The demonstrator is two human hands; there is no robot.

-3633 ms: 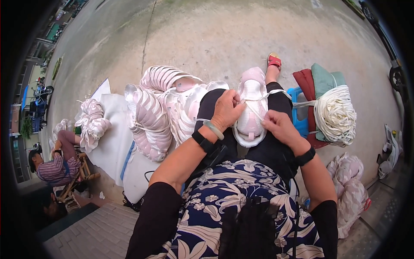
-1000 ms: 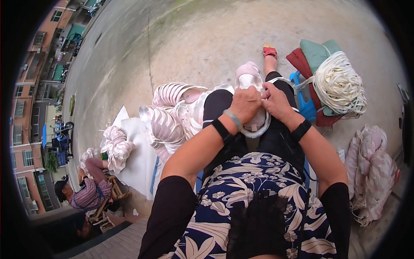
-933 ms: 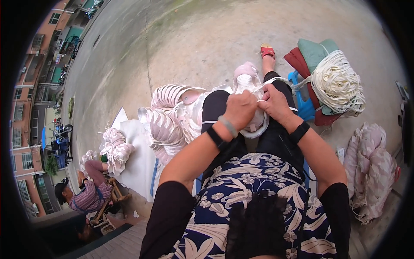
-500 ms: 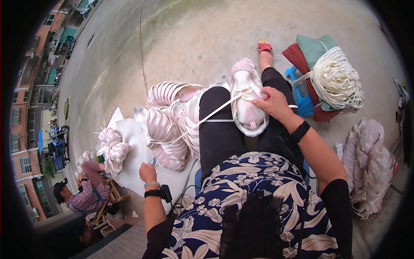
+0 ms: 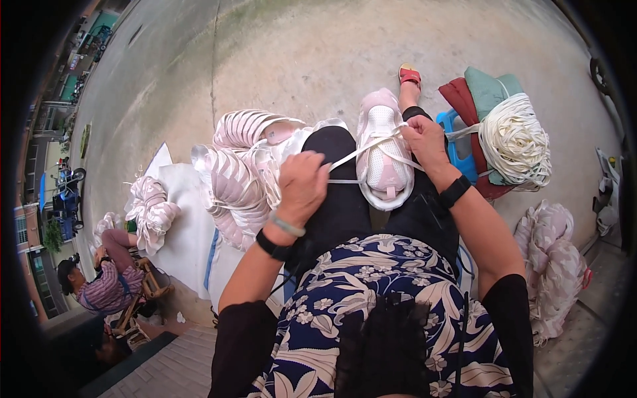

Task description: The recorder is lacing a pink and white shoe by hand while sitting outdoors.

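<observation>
A pink and white shoe upper (image 5: 383, 162) rests across my thighs, its toe pointing away from me. A flat white shoelace (image 5: 358, 151) runs through its lacing area. My right hand (image 5: 426, 142) pinches the lace at the upper's right side, close to the eyelets. Left of the upper, my left hand (image 5: 302, 186) is closed on the other stretch of lace, pulled out toward the left. The fingertips of the left hand are partly hidden behind its back. A thin white band lies across my thighs beneath the upper.
Stacked pink and white shoe uppers (image 5: 232, 172) lie by my left leg on a white sheet (image 5: 182, 229). At right, a blue stool (image 5: 460, 158) carries folded cloth and a coil of white laces (image 5: 514, 142). Tied bundles (image 5: 551, 265) lie nearer. A seated person (image 5: 109, 282) is far left.
My left hand has come up and inward from the lower left to beside the upper. My right hand has shifted up and now pinches lace at the upper's right edge.
</observation>
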